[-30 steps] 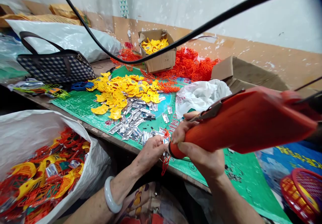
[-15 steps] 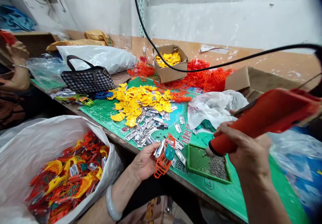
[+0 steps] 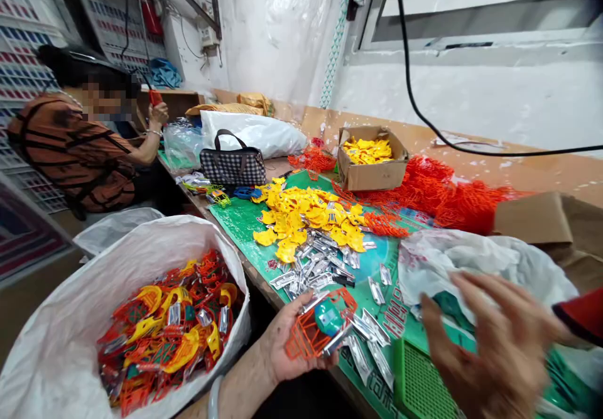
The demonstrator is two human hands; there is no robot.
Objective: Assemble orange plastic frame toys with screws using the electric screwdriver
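Observation:
My left hand point(image 3: 287, 343) is closed round an orange plastic frame point(image 3: 313, 334) with a green round piece and a silver strip on it, held at the table's near edge. My right hand point(image 3: 490, 350) hovers, fingers spread, above a green perforated tray point(image 3: 417, 384). It holds nothing. An orange tool point(image 3: 581, 315) shows only as a tip at the right edge, apart from the fingers. Silver strips point(image 3: 320, 268) and yellow plastic pieces point(image 3: 311, 218) lie on the green mat point(image 3: 240, 218).
A white sack point(image 3: 94, 281) of finished orange and yellow pieces stands at lower left. A checked handbag point(image 3: 233, 164), a cardboard box point(image 3: 370, 168) of yellow pieces, orange frames point(image 3: 438, 190) and a white plastic bag point(image 3: 471, 262) sit on the table. Another person point(image 3: 80, 149) sits far left. A black cable point(image 3: 424, 111) hangs overhead.
My right hand has let go of the orange tool and opened. My left hand has drawn the orange frame off the tool's tip and turned it upward. The view has swung up and left.

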